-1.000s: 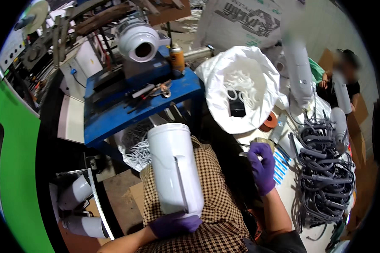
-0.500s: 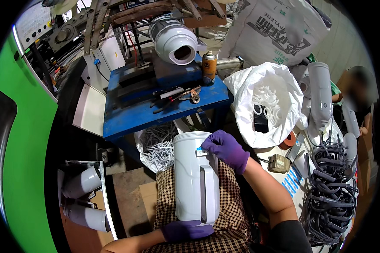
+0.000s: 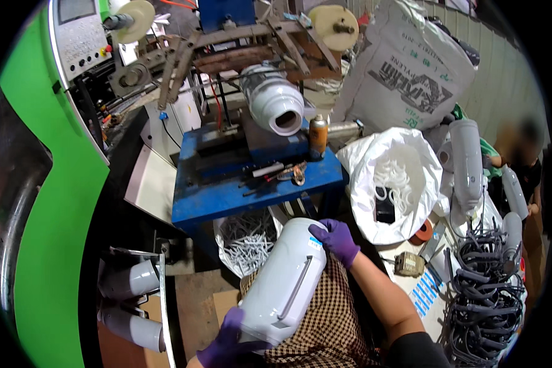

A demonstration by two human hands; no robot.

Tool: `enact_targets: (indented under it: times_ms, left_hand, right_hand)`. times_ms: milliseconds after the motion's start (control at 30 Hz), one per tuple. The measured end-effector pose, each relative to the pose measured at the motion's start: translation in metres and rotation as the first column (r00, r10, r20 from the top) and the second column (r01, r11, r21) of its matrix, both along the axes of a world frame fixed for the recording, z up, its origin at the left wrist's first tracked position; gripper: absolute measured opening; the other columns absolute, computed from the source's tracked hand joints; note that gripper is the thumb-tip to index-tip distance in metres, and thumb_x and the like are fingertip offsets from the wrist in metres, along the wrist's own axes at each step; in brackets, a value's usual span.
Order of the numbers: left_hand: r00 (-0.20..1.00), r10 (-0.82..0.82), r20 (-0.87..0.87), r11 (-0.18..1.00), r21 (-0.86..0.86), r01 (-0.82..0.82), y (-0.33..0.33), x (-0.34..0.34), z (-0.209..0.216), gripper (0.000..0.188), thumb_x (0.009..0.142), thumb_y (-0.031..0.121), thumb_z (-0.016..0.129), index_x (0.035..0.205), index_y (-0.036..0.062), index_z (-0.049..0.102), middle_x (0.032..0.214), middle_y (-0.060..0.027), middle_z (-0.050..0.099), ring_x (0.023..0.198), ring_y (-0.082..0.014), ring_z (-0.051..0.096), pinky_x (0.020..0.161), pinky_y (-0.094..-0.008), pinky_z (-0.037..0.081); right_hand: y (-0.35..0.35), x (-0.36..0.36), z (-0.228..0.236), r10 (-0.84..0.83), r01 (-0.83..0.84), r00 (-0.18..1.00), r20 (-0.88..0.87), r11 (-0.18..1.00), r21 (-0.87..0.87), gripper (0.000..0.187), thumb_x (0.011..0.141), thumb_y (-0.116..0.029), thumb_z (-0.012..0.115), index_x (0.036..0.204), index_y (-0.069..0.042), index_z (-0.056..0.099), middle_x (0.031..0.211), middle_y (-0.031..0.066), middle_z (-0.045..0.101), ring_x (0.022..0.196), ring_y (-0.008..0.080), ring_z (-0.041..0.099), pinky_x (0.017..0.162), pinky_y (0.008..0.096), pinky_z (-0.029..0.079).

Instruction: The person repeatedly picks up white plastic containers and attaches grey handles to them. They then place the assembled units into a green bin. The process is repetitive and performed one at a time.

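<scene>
A glossy white cylindrical plastic housing with a long grooved recess lies tilted over my lap, its upper end leaning right. Near that end is a small blue and white label. My left hand, in a purple glove, grips the housing's lower end, with some fingers hidden behind it. My right hand, gloved the same way, is closed at the upper edge beside the label, thumb on the surface. A checked apron covers my lap under the housing.
Ahead stands a blue metal table with a spray can, pliers and another white housing. A white sack holds pale rings. Dark straps pile up at right, near a person. Two housings lie at left.
The housing has gone from upright to tilted, top to the right and bottom to the left. My left hand has shifted left with its lower end; my right hand stays by the label.
</scene>
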State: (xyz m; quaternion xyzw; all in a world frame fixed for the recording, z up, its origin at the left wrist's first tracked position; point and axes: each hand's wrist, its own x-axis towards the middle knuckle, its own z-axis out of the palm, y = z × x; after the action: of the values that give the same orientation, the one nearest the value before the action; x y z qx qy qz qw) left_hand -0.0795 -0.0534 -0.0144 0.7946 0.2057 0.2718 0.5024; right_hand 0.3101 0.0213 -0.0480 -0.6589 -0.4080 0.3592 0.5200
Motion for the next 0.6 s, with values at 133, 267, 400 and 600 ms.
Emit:
enact_targets:
  times_ms: [133, 267, 400, 600]
  left_hand:
    - [0.93, 0.285, 0.233, 0.891, -0.422, -0.167, -0.01, 0.023, 0.013, 0.083, 0.092, 0.04, 0.07, 0.158, 0.0107, 0.03, 0.153, -0.0169, 0.04, 0.139, -0.0345, 0.043, 0.113, -0.053, 0.039]
    - [0.754, 0.575, 0.318, 0.792, -0.449, -0.415, -0.013, 0.036, 0.004, 0.087, 0.091, 0.032, 0.071, 0.159, 0.0074, 0.024, 0.154, -0.0197, 0.04, 0.138, -0.0375, 0.048, 0.107, -0.0518, 0.047]
    - [0.734, 0.67, -0.114, 0.736, 0.235, -0.635, 0.0, -0.006, -0.002, 0.052, 0.101, 0.022, 0.058, 0.148, 0.0063, 0.045, 0.147, -0.0159, 0.05, 0.122, -0.0266, 0.058, 0.1, -0.0412, 0.049]
    - [0.554, 0.718, 0.422, 0.674, -0.622, -0.399, 0.039, -0.027, 0.017, 0.078, 0.091, 0.02, 0.062, 0.159, 0.0117, 0.026, 0.149, -0.0165, 0.047, 0.127, -0.034, 0.056, 0.099, -0.049, 0.053]
  right_hand:
    - [0.019, -0.018, 0.015, -0.077, 0.034, 0.968, 0.238, 0.983, 0.178, 0.038, 0.096, -0.033, 0.073, 0.114, 0.001, 0.072, 0.086, 0.002, 0.069, 0.073, 0.0075, 0.058, 0.069, 0.0263, 0.051]
    - [0.079, -0.004, 0.09, -0.183, -0.182, 0.739, 0.648, 0.872, 0.454, 0.072, 0.094, -0.034, 0.071, 0.156, -0.017, 0.04, 0.107, 0.0185, 0.07, 0.092, 0.0333, 0.07, 0.081, 0.0405, 0.055]
    - [0.154, 0.021, 0.157, -0.278, 0.008, 0.274, 0.921, 0.958, 0.287, 0.05, 0.086, -0.035, 0.072, 0.131, -0.02, 0.057, 0.101, 0.0132, 0.067, 0.094, 0.0336, 0.068, 0.08, 0.0463, 0.052]
    - [0.002, -0.008, 0.083, -0.63, -0.311, 0.129, 0.766, 0.708, 0.634, 0.031, 0.078, -0.028, 0.072, 0.097, -0.008, 0.058, 0.092, 0.0133, 0.056, 0.087, 0.0345, 0.057, 0.076, 0.048, 0.046]
